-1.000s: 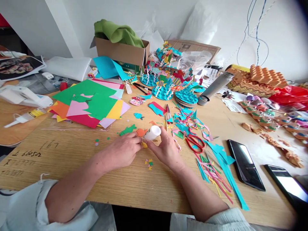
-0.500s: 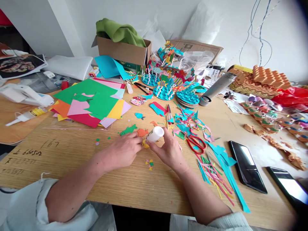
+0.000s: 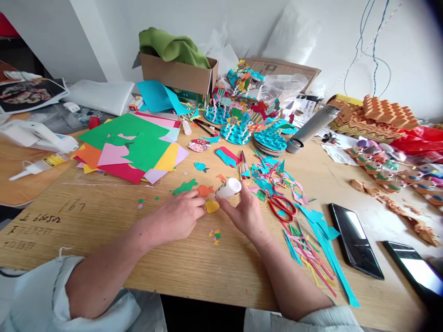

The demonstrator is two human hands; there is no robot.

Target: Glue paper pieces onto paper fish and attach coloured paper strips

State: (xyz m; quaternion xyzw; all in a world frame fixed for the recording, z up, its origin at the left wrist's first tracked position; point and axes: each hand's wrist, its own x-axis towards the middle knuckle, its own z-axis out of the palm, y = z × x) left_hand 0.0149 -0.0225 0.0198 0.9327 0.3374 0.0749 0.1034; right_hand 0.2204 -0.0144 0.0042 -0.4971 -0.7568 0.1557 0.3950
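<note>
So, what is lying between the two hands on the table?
The head view shows a yellow paper cutout between the left hand and the right hand.

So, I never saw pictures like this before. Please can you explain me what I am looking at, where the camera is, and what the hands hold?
There is no machine here. These are a person's two bare hands, seen from a camera worn on the head, which looks forward and down. The left hand lies on a light wooden table, beside a small orange paper fish. The right hand pinches a white cylindrical glue stick in its fingers. A small yellow paper piece lies between the hands. Nearby are a stack of coloured paper sheets and a pair of red-handled scissors.
</note>
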